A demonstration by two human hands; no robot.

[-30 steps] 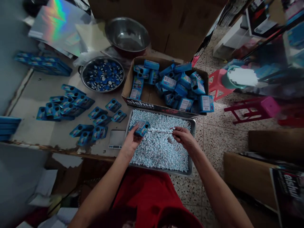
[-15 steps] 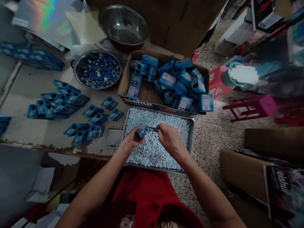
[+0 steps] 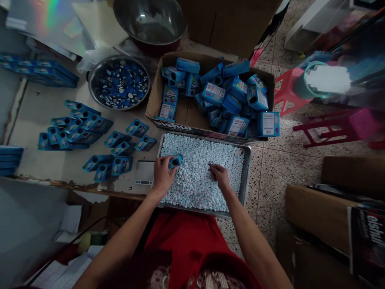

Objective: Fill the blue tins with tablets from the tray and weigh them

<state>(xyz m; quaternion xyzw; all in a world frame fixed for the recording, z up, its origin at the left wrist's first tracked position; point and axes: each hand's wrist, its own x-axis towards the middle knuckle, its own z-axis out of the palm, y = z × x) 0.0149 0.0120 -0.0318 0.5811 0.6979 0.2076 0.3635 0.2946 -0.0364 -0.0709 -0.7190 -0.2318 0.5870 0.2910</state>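
My left hand (image 3: 163, 175) is closed around a small blue carton (image 3: 175, 161) with a round dark hole. It holds the carton over the left side of a metal tray (image 3: 248, 172), which is full of small pale blue and white candies (image 3: 195, 188). My right hand (image 3: 220, 175) is lowered to the candies on the right, fingers pinched on a small dark scoop that is mostly hidden by the fingers and candies. Just left of the tray lies a flat digital kitchen scale (image 3: 144, 171).
Several blue cartons (image 3: 122, 165) stand in groups on the table. Behind the tray, a cardboard box (image 3: 188, 116) holds more cartons. A steel bowl (image 3: 92, 86) contains blue-and-silver round caps; another bowl (image 3: 156, 30) is behind it. Pink stools (image 3: 326, 130) stand at right.
My right hand has drawn the scoop away from the carton, rightward and down to the candies. My left hand has shifted left with the carton. The view has moved slightly.
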